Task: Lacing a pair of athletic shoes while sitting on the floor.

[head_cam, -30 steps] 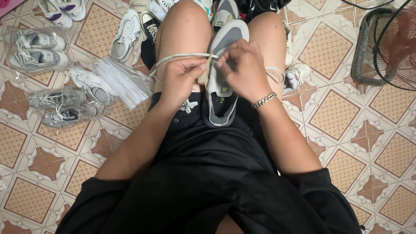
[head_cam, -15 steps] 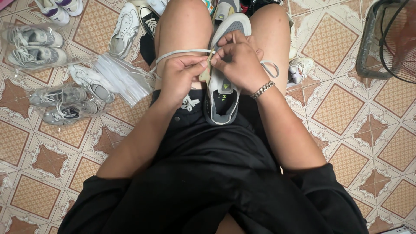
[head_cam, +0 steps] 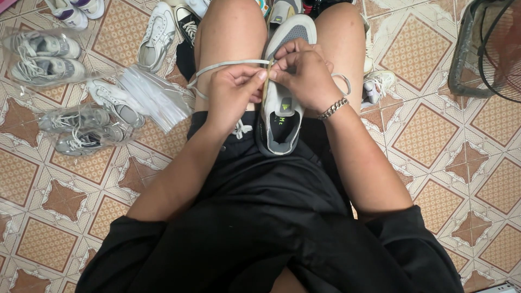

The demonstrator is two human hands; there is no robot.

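Head view: shoelace [head_cam: 228,65] between both hands' fingers [head_cam: 259,77].

My right hand [head_cam: 305,76] covered the middle of the grey shoe [head_cam: 282,103], so its eyelets stayed hidden. My fingers hid where the white lace [head_cam: 228,65] entered. The fan [head_cam: 488,49] was cut off by the edge.

A sneaker [head_cam: 282,103] lies between the knees, bagged shoes [head_cam: 65,87] left, a fan [head_cam: 488,49] right.
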